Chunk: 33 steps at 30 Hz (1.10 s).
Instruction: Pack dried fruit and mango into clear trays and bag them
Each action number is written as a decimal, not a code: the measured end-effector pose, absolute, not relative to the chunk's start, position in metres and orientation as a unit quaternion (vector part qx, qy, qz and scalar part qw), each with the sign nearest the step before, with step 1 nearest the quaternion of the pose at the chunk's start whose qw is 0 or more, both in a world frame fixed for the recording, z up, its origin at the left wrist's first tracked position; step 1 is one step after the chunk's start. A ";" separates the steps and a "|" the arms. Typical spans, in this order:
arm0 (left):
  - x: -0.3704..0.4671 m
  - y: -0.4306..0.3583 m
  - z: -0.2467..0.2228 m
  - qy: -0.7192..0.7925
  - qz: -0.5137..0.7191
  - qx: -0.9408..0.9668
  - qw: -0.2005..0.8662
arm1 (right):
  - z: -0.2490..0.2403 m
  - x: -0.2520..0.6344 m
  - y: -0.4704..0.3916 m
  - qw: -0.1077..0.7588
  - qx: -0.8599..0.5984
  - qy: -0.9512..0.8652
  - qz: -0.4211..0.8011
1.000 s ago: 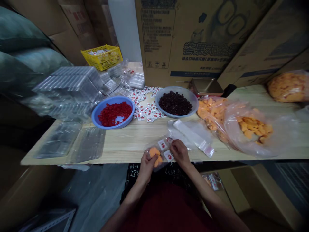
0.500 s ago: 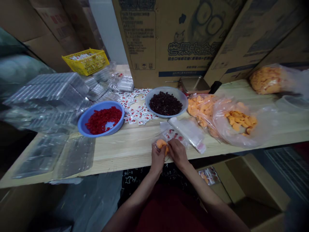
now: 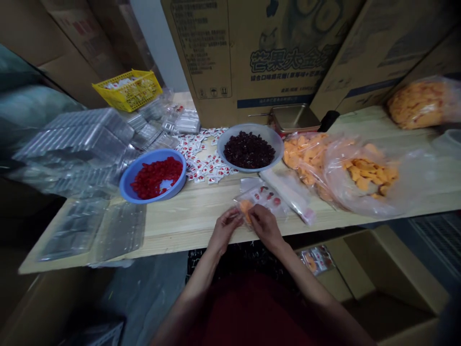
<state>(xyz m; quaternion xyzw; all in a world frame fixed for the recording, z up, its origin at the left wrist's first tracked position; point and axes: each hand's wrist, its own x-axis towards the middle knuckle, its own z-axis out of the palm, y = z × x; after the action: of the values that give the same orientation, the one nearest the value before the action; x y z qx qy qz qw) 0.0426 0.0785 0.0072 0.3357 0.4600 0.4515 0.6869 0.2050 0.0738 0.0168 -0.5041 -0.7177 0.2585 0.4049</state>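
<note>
Near the table's front edge lies a clear plastic pack with small red and dark pieces in its compartments. Orange pieces show at its near left corner, between my hands. My left hand is at the left edge of that corner, fingers curled and pinched together on what looks like the clear film. My right hand is closed over the right side of the orange pieces, its fingertips pressed on them and the plastic. Just right of the pack lies a stack of clear bags.
Behind are a blue bowl of red pieces, a bowl of dark pieces and scattered sachets. Bags of orange pieces lie right, clear trays left. An open carton stands below the table's right front.
My left hand has moved left, off the orange pieces, to the film's edge. The orange pieces now lie lower and flatter in the pack's corner. The view has shifted slightly.
</note>
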 end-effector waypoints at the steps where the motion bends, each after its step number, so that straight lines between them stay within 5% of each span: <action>1: 0.048 0.077 0.004 0.449 0.459 0.322 0.696 | 0.017 0.201 0.071 0.406 -0.486 -0.725 0.270; 7: 0.064 0.063 -0.008 0.506 0.536 0.289 0.611 | 0.017 0.188 0.048 0.398 -0.465 -0.744 0.269; 15: 0.042 0.046 0.016 0.505 0.445 0.399 0.622 | 0.012 0.186 0.024 0.248 -0.506 -0.818 0.116; 25: 0.045 0.024 0.097 0.471 0.451 0.482 0.585 | 0.098 0.262 0.022 0.472 -0.504 -0.700 0.179; 29: 0.043 0.032 0.089 0.500 0.472 0.478 0.547 | 0.139 0.328 -0.022 0.559 -0.613 -0.534 0.162; 33: 0.035 0.041 0.064 0.537 0.458 0.481 0.519 | 0.142 0.399 -0.093 0.558 -0.731 -0.392 0.022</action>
<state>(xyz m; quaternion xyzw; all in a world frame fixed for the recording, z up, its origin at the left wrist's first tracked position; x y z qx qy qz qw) 0.0355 0.0409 0.0642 0.4815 0.5375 0.4577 0.5195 0.3993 -0.0934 0.1424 -0.7309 -0.3916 0.0221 0.5585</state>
